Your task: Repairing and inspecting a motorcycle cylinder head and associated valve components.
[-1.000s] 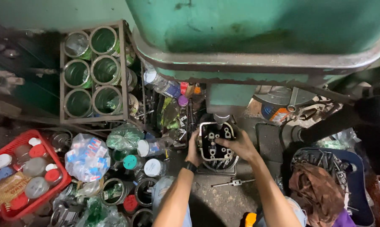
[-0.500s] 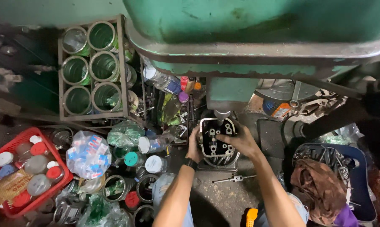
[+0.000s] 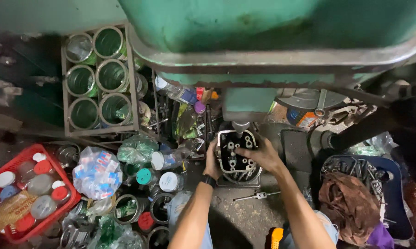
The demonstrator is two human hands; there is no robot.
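Wrench is lying on the gritty floor nearest me, just below the work. I am gripping the dark metal cylinder head with both hands: my left hand is clasping its left edge, my right hand is pressing on its right side. Beyond, it is sitting under the green machine.

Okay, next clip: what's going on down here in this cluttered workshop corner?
A person works both bare hands on a dark metal engine part sitting under a green machine. The left hand steadies its left edge, a black wristband on that wrist. The right hand lies over its right side. A small metal tool lies on the floor nearby. A rack of green cans and a red basket of capped jars sit to the left.
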